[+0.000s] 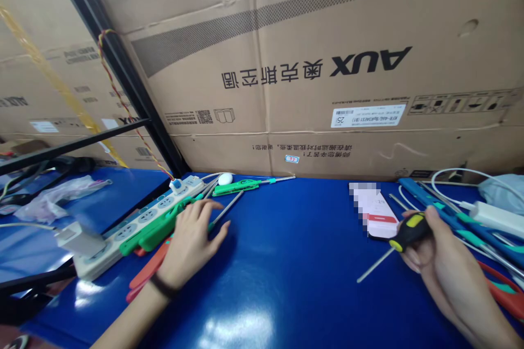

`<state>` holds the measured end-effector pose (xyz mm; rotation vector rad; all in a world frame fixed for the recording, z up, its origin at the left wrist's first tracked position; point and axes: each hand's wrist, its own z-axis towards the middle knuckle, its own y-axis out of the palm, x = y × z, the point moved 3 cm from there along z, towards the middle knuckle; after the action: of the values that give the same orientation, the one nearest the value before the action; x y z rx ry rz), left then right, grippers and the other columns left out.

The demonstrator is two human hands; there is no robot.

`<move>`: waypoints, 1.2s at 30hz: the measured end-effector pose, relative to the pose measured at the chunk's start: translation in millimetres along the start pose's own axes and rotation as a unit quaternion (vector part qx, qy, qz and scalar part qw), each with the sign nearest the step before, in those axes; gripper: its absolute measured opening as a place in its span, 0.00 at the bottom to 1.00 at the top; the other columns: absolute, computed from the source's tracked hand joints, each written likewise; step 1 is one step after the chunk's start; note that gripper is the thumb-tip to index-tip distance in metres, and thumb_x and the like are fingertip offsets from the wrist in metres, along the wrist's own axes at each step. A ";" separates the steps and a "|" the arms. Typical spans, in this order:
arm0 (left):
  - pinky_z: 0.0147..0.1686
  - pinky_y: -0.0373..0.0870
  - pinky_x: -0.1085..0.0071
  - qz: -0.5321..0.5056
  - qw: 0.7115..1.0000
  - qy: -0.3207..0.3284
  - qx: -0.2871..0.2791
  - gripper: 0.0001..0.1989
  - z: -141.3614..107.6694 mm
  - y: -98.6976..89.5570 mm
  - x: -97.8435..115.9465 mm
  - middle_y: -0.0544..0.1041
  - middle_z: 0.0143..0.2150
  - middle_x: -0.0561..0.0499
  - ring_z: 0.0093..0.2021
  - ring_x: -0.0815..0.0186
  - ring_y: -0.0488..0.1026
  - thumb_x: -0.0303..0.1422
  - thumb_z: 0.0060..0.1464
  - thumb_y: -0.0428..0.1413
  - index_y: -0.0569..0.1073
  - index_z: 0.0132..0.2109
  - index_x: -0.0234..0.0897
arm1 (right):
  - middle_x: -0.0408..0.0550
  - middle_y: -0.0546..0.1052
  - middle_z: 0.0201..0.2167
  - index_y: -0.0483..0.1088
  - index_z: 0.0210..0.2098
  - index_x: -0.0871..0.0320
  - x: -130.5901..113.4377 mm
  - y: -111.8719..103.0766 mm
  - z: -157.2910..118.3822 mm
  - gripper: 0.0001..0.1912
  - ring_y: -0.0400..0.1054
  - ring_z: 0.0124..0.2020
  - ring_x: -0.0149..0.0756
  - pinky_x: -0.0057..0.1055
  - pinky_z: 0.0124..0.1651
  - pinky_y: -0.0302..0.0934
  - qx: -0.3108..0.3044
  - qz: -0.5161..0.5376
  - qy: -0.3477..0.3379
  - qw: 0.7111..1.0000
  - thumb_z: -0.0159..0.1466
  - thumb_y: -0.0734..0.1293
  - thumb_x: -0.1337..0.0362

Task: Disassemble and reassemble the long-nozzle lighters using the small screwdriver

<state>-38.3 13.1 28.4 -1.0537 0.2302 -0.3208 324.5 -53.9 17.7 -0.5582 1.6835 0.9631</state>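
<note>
1. Right hand (448, 270): fingers and thumb closed round the handle of a black-and-yellow screwdriver (413, 233), held above the blue tabletop (286, 267); bare metal shaft angled down and toward the left.
2. Left hand (192, 240): dark band (161, 287) at wrist; thumb spread away from loosely bent fingers. Lies over tools at left; contact cannot be told.
3. Under and beside the left hand: red-handled tool (149, 272); green-handled tool (159, 232); thin metal shaft (231, 207) between thumb and power strip side.
4. At far right, close in: red handle (507, 297), partly behind the right hand.
5. Phone (382, 221), just beyond the screwdriver: lit screen with red bar, part pixelated.
6. Right-hand cluster: blue-handled tools (454, 212); white charger block (499, 219) with cable.
7. Left border: white power strip (126, 230), large white adapter (79, 239) plugged in.
8. Beyond: small white round object (225, 179); another green tool (237, 187).
9. Backing the table, brown carton (303, 11), print inverted: "AUX 奥克斯空调"; below, "师傅您辛苦了!". White label (368, 115), apparently "KFR-46G…". Small sticker (292, 158), illegible.
10. Left: black rack post (106, 49); behind it, second carton (33, 71), yellow tape (61, 84), inverted "AUX".
</note>
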 end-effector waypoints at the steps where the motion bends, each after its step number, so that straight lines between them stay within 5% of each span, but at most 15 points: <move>1: 0.48 0.63 0.57 -0.013 1.000 0.009 -0.009 0.17 16.2 10.8 6.4 0.70 0.48 0.42 0.50 0.53 0.67 0.43 0.58 0.47 0.66 0.48 0.36 | 0.37 0.63 0.13 0.66 0.29 0.57 2.1 -0.1 0.2 0.22 0.50 0.11 0.24 0.20 0.10 0.48 -0.009 0.001 0.004 1.000 0.51 0.69 0.44; 6: 0.57 0.53 0.45 -0.020 0.999 -0.003 -0.045 0.29 82.8 77.1 26.8 0.65 0.56 0.29 0.59 0.42 0.60 0.46 0.58 0.48 0.61 0.56 0.26 | 0.36 0.60 0.11 0.65 0.27 0.56 8.9 -1.6 1.6 0.20 0.50 0.12 0.25 0.20 0.11 0.48 -0.043 -0.009 0.008 0.999 0.55 0.67 0.44; 11: 0.55 0.54 0.43 -0.035 0.996 0.019 -0.076 0.31 98.1 108.8 42.3 0.63 0.56 0.25 0.59 0.39 0.59 0.46 0.60 0.45 0.60 0.58 0.21 | 0.36 0.63 0.13 0.65 0.31 0.57 6.0 -2.2 0.2 0.22 0.50 0.12 0.23 0.19 0.11 0.48 -0.036 0.001 -0.002 0.999 0.55 0.66 0.43; 18: 0.61 0.50 0.50 -0.083 0.974 0.168 -0.128 0.25 81.9 86.8 64.0 0.61 0.59 0.35 0.62 0.50 0.57 0.40 0.64 0.41 0.57 0.61 0.28 | 0.36 0.62 0.13 0.66 0.32 0.57 4.0 -2.0 -0.9 0.22 0.51 0.11 0.24 0.20 0.10 0.48 -0.032 0.007 0.005 0.999 0.55 0.66 0.44; 24: 0.65 0.47 0.56 -0.177 0.918 0.316 -0.163 0.21 67.7 65.9 94.8 0.61 0.61 0.43 0.64 0.60 0.54 0.35 0.64 0.43 0.57 0.62 0.37 | 0.38 0.63 0.13 0.67 0.31 0.56 2.1 -2.7 -0.6 0.19 0.52 0.12 0.26 0.22 0.10 0.49 -0.039 0.010 -0.004 0.999 0.56 0.66 0.45; 36: 0.60 0.57 0.59 -0.216 0.871 0.415 -0.151 0.25 11.7 35.6 172.9 0.64 0.60 0.44 0.61 0.57 0.58 0.25 0.59 0.47 0.57 0.62 0.39 | 0.37 0.62 0.14 0.67 0.28 0.55 -22.1 -4.7 0.0 0.19 0.51 0.11 0.26 0.24 0.10 0.46 0.004 0.020 -0.047 0.999 0.50 0.69 0.45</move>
<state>131.7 -24.5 -2.9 -1.2219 0.8425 -1.1817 335.2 -58.8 37.0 -0.4690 1.6186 0.9961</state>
